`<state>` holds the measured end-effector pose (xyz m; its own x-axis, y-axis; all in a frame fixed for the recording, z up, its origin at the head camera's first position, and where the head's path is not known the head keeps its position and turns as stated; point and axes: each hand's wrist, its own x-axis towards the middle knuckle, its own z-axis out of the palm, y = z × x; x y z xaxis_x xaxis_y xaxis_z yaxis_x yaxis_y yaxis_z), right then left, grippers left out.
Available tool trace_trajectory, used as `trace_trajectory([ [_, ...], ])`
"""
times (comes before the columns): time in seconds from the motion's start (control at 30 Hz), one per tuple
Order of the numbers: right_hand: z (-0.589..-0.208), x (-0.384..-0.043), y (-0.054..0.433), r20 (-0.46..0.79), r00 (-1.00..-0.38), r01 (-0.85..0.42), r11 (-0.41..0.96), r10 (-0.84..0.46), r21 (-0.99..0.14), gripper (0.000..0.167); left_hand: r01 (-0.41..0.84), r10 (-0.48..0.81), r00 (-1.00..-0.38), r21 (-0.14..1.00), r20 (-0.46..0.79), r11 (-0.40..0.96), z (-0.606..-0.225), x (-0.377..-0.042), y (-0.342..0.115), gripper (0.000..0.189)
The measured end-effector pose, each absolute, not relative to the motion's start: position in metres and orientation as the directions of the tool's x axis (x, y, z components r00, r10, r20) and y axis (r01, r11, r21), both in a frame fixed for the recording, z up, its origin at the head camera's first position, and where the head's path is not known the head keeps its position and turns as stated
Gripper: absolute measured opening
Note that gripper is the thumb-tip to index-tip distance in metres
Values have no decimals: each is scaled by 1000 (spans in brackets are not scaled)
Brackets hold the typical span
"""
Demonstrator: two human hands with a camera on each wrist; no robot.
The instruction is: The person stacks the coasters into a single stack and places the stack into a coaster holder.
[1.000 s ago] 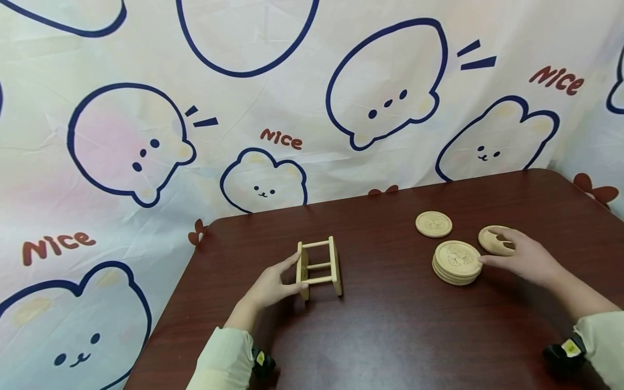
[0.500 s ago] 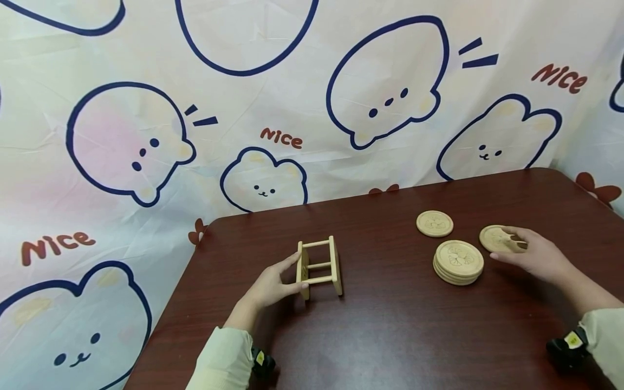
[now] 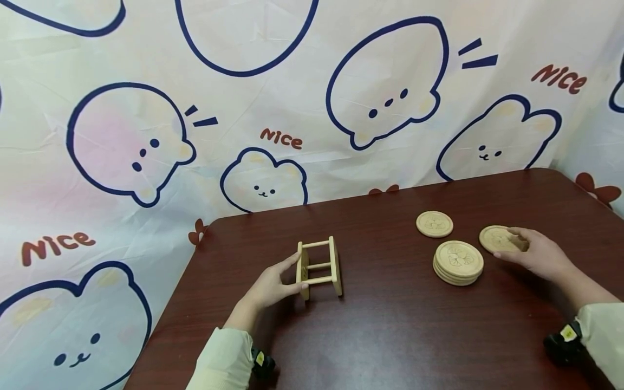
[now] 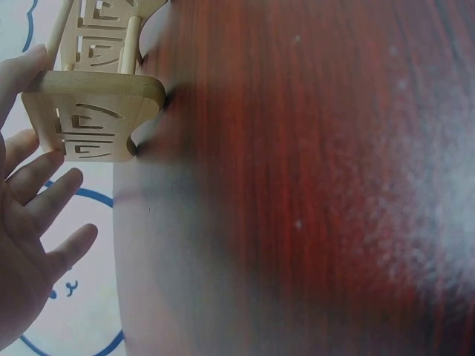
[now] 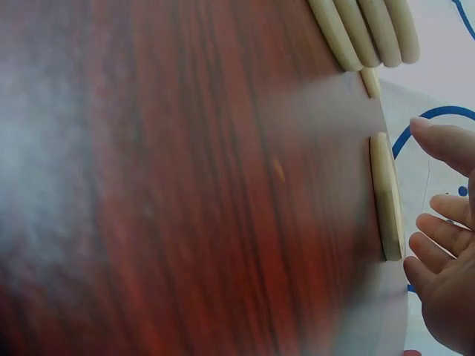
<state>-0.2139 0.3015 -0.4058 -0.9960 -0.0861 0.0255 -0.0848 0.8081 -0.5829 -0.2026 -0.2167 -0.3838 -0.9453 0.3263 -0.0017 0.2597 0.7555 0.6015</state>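
Observation:
A small pale wooden coaster rack (image 3: pixel 335 265), with slotted side panels joined by dowels, stands on the brown table. My left hand (image 3: pixel 265 287) holds its left panel between thumb and forefinger; in the left wrist view the other fingers (image 4: pixel 56 196) spread loosely below. A round wooden coaster (image 3: pixel 494 239) with a carved leaf pattern lies flat at the right. Over its right side hovers my right hand (image 3: pixel 538 255), thumb and fingers apart. The right wrist view shows this coaster (image 5: pixel 385 196) edge-on, with the fingers (image 5: pixel 438 233) just above it.
Left of that coaster is a stack of several matching coasters (image 3: pixel 457 264). Another single coaster (image 3: pixel 434 223) lies behind the stack. A cloth (image 3: pixel 273 108) printed with cartoon bears hangs behind the table (image 3: pixel 390 336).
My right hand has shifted slightly right, away from the stack, and stays over the single coaster. The left hand and the rack have not moved.

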Motion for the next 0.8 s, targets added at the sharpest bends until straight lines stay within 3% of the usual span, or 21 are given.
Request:
trace_trajectory([
  [0.3,-407,-220,310,21,-996,-86,822,-90,-562,78,260,324,-946,600,0,757,-384,-203,-217,76],
  [0.8,-415,-235,313,-19,-994,-82,826,-112,-558,90,259,323,-946,604,3,753,-383,-201,-216,76],
])
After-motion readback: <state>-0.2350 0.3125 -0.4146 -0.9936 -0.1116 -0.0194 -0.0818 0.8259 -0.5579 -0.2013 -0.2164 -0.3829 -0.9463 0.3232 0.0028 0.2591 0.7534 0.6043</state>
